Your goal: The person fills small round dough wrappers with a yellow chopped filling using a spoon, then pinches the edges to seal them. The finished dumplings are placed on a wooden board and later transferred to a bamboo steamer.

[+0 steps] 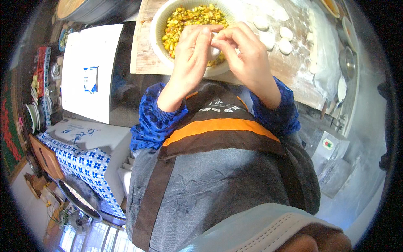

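Note:
A small piece of white dough (214,53) sits between my two hands, over a white plastic basket (155,37) of diced yellow filling (196,17). My left hand (193,50) cups the dough from the left side. Thumb and fingertips of my right hand (244,52) pinch its upper edge. Much of the dough is hidden behind the fingers, so its shape is hard to make out. To the right, several round dough pieces (286,46) lie on the floured wooden board (146,58).
Clear plastic sheeting (329,63) partly covers a row of dough along the board's right. Beyond it stands a metal bowl (347,63). A large round vessel (104,12) is at upper left, above a white panel (91,47). A switch box (328,144) sits at lower right.

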{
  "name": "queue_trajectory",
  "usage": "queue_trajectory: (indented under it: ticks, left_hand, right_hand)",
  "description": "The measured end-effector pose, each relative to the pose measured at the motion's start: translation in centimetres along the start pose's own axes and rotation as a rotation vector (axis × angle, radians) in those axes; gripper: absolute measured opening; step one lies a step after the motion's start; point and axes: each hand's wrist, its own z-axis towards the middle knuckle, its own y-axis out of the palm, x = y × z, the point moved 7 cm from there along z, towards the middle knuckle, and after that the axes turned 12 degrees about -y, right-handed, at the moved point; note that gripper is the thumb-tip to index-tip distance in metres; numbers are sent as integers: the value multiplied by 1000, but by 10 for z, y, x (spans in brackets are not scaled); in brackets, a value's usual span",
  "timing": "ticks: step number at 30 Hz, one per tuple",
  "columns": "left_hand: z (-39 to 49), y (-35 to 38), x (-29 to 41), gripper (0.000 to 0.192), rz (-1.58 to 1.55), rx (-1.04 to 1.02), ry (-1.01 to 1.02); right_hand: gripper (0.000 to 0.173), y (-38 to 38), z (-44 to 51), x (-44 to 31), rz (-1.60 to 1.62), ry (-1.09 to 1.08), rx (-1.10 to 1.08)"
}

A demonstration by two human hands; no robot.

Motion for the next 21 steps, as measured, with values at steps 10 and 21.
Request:
queue_trajectory:
  ticks: [10, 21]
  left_hand:
    - [-17, 74, -31, 34, -1407, -224, -820]
    - [-30, 124, -58, 33, -1247, -285, -890]
  right_hand:
    - [83, -11, -21, -14, -261, -361, 306]
    - [65, -27, -56, 16, -210, -283, 381]
